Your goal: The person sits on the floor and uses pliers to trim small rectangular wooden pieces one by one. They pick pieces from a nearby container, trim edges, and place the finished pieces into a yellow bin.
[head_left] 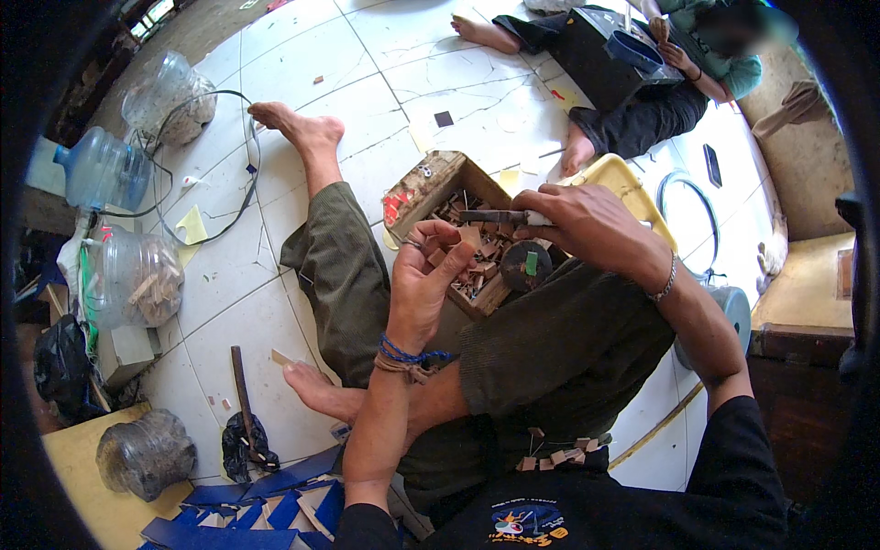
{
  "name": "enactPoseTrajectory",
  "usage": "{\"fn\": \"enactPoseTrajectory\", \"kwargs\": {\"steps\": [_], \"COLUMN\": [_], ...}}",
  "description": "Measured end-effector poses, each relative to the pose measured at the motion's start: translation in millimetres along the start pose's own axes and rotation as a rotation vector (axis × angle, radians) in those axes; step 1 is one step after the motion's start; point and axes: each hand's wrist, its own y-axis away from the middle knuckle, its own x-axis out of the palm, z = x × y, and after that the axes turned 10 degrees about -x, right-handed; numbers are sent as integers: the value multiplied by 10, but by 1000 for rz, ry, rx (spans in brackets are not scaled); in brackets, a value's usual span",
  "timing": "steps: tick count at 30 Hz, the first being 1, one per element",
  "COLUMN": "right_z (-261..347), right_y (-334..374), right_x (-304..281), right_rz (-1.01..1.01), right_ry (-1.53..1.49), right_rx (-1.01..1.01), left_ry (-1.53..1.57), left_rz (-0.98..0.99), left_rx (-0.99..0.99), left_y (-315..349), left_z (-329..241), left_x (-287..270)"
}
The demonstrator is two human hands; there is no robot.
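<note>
My left hand (426, 289) pinches a small flat light-brown piece (469, 238), perhaps wood, between thumb and fingertips. A tool with a flat dark blade (490, 216) and a whitish handle is gripped in my right hand (596, 220); its blade points left, just above the brown piece. I cannot tell whether the two touch. Below both hands a wooden box (423, 188) holds many small reddish-brown pieces and thin sticks. At its near right corner is a dark round block (519, 272) with green tape on it. Several small brown pieces (568, 456) lie on my lap.
A yellow tray (632, 194) stands behind my right hand. Far right, a person (687, 55) sits with a blue round object (632, 52) by a black box. Left are a blue water jug (108, 174), cut clear bottles (137, 280), a hammer-like tool (241, 390) and blue folded pieces (220, 532).
</note>
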Motion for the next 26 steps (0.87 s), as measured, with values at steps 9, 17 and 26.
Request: {"fn": "enactPoseTrajectory", "kwargs": {"steps": [9,17,26], "right_z": [-72,-48,-46], "right_y": [-17,-9,-8], "right_x": [71,37,50], "right_rz": [-77,-81,-96], "right_ry": [5,-4,17], "right_rx": [-68,-78,-97], "left_ry": [55,191,220], "left_rz": [-1,96,122], "left_rx": [-5,-26,-27], "left_y": [-10,12,23], "left_z": [-21,-65,-70], "left_x": [41,45,62]}}
